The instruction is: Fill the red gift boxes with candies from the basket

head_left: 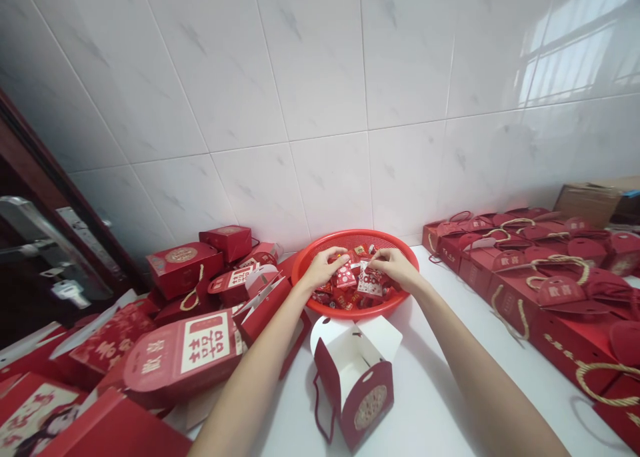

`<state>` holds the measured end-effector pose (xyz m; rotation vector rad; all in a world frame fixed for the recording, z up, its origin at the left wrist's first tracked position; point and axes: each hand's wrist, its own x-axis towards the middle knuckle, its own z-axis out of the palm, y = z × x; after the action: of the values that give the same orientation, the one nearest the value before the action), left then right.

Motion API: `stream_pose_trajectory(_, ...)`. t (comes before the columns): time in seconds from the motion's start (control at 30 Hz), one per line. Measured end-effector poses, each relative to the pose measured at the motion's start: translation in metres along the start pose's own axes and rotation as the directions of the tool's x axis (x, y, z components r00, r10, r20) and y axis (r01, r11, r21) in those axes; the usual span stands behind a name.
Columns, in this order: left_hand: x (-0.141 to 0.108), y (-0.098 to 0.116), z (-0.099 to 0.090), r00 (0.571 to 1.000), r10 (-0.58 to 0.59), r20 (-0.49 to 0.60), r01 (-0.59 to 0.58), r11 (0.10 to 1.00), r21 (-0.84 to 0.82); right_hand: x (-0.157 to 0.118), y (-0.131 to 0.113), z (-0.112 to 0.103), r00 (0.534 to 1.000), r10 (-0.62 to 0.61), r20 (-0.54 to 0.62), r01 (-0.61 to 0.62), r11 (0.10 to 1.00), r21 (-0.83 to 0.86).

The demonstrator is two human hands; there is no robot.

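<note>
Head view: both hands reach over a red perforated basket (345, 312) that stands near the far edge of the white table (420, 384), where it meets the tiled wall (325, 110). The left hand (324, 268) is at the basket's left side, thumb and fingers in a narrow grip on a red packet with white dots (345, 276). The right hand (395, 267), at the basket's right side, pinches the upper edge of a white packet with red print (370, 281) between thumb and fingertips. Both packets are side by side over the basket's middle, above a heap of small, mostly red wrapped pieces (349, 300) within its rim. Just in front of the basket, toward the table's near edge, an open red box (371, 404) stands upright, its flaps spread, its white inside showing and a dark red cord handle at its left side. More red boxes (170, 357) lie in a jumble over the table's left part, tilted and overlapping. Along the right part, closed red boxes with rope handles (537, 294) stand close together in rows. Near the far right corner is a brown cardboard box (585, 202). Beyond the jumble, at left, a dark door shows a metal lever handle (37, 225) and keys (70, 290).
</note>
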<state>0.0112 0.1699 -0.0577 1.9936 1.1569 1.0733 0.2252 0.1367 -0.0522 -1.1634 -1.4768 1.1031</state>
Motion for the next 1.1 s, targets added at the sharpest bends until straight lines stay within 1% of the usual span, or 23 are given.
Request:
stream_pose_trajectory(0.1, -0.001, 0.000, 0.001, 1.000, 0.001, -0.002, -0.001, 1.000, 0.003, 0.000, 0.000, 0.000, 1.000, -0.011, 0.009, 0.010, 1.000, 0.013)
stream_pose_trajectory(0.23, -0.001, 0.000, 0.001, 1.000, 0.008, -0.028, -0.009, 1.000, 0.000, 0.002, 0.001, 0.001, 1.000, 0.008, 0.008, -0.008, 1.000, 0.011)
stream_pose_trajectory(0.43, 0.001, -0.002, 0.002, 0.998, 0.054, -0.021, -0.054, 0.998, -0.024, 0.005, 0.004, 0.000, 0.999, -0.038, -0.002, 0.038, 0.999, -0.014)
stream_pose_trajectory(0.5, 0.002, -0.003, 0.002, 0.997, 0.058, -0.052, -0.059, 0.998, -0.015, 0.005, 0.004, -0.001, 0.998, -0.063, -0.030, 0.063, 0.998, 0.003)
stream_pose_trajectory(0.57, 0.003, -0.004, 0.001, 0.992, 0.066, -0.107, -0.067, 0.998, -0.003, 0.006, 0.004, -0.001, 0.996, -0.075, -0.049, 0.075, 0.997, 0.002)
stream_pose_trajectory(0.67, 0.004, -0.005, 0.002, 0.985, 0.073, -0.159, -0.078, 0.997, -0.024, 0.003, 0.002, -0.001, 0.998, -0.068, 0.002, 0.068, 0.995, -0.071)
stream_pose_trajectory(0.77, 0.004, -0.004, 0.003, 0.988, 0.080, -0.132, -0.088, 0.995, -0.054, -0.002, -0.003, 0.000, 0.993, -0.083, 0.081, 0.092, 0.989, -0.116)
stream_pose_trajectory(0.9, 0.004, -0.003, 0.007, 0.993, 0.105, -0.055, -0.109, 0.991, -0.082, -0.006, -0.007, 0.000, 0.984, -0.097, 0.148, 0.101, 0.995, -0.019)
stream_pose_trajectory(1.0, 0.004, -0.002, 0.008, 0.995, 0.095, -0.038, -0.098, 0.992, -0.082, -0.004, -0.006, -0.001, 0.984, -0.104, 0.145, 0.094, 0.993, 0.076)
stream_pose_trajectory(1.1, 0.003, 0.002, 0.009, 0.996, 0.083, -0.027, -0.084, 0.995, -0.045, -0.001, -0.004, -0.001, 0.987, -0.085, 0.135, 0.064, 0.986, 0.155)
